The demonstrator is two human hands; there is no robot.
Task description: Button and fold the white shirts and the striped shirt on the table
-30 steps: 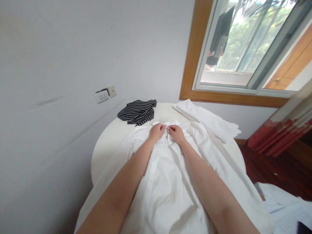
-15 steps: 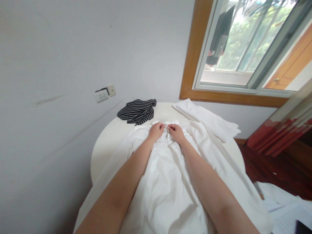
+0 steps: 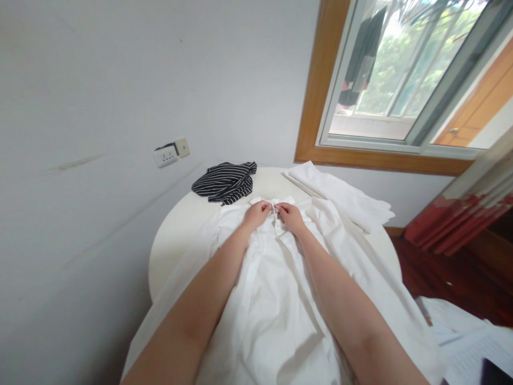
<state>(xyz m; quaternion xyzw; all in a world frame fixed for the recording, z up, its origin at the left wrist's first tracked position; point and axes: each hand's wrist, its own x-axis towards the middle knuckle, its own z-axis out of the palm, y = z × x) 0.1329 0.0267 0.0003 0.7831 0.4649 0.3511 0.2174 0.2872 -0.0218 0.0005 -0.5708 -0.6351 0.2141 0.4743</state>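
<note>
A white shirt (image 3: 276, 299) is spread over the round table, its far end bunched near the middle and its near end reaching the bottom of the view. At that far end my left hand (image 3: 257, 215) pinches one edge of the cloth. Close beside it on the right, my right hand (image 3: 291, 217) grips the facing edge between thumb and fingers. The fingertips of both hands almost meet, and the small part between them is too small to make out. A button placket seems to run down the shirt's front.
Behind my left hand lies a black-and-white striped cloth (image 3: 226, 183) on the white round table (image 3: 176, 240). Folded white fabric (image 3: 340, 195) rests at the back right. A wall with a socket (image 3: 165, 156) borders the left; papers (image 3: 476, 347) show at lower right.
My fingertips have shifted very slightly at the shirt's far edge. Both hands keep their pinch, and the shirt lies almost the same.
</note>
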